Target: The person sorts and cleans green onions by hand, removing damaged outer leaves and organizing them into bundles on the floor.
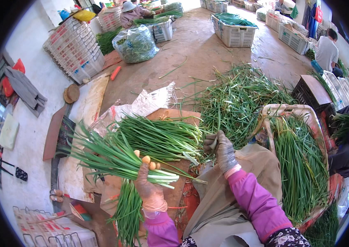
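We hold 1 bunch of long green stalks (pixel 108 160) in our left hand (pixel 146 185), nearly level, its leaves fanning left and its pale ends pointing right.

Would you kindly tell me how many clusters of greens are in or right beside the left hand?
3: a held bunch in the left hand, a pile just beyond it, and a lower bunch beside the left sleeve. Others may be hidden underneath.

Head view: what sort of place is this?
Probably a vegetable sorting and packing shed: a heap of loose chive-like greens on the floor, white plastic crates stacked by the left wall, and a bunch of long greens in the left hand.
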{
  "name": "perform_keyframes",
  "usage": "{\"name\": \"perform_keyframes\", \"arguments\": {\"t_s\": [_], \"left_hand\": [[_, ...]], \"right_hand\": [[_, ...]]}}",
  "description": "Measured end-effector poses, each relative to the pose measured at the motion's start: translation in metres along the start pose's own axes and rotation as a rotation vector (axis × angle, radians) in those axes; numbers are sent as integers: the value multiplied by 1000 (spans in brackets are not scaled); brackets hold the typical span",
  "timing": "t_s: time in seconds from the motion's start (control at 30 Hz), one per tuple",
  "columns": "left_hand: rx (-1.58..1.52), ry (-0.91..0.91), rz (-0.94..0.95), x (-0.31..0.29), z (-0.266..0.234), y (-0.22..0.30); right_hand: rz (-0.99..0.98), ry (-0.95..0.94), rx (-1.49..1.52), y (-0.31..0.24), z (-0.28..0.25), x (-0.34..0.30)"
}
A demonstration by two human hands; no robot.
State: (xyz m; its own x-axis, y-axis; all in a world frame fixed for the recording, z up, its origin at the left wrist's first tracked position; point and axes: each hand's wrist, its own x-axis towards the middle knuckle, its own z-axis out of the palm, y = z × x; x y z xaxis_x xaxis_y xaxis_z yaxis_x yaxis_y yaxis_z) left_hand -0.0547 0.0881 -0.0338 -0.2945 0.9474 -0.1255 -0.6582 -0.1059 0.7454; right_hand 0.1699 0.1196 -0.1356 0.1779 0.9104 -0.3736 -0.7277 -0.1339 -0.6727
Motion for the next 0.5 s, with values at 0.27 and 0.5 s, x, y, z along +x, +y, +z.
{"name": "perform_keyframes", "arguments": {"t_s": [0.27,0.5], "left_hand": [[-63,-101,-136,2,-26,-12],[118,-34,-239,2,-21,-17]], "right_hand": [[-155,-345,-2098,18,38,31],[-568,-339,-1092,5,51,-26]]}}
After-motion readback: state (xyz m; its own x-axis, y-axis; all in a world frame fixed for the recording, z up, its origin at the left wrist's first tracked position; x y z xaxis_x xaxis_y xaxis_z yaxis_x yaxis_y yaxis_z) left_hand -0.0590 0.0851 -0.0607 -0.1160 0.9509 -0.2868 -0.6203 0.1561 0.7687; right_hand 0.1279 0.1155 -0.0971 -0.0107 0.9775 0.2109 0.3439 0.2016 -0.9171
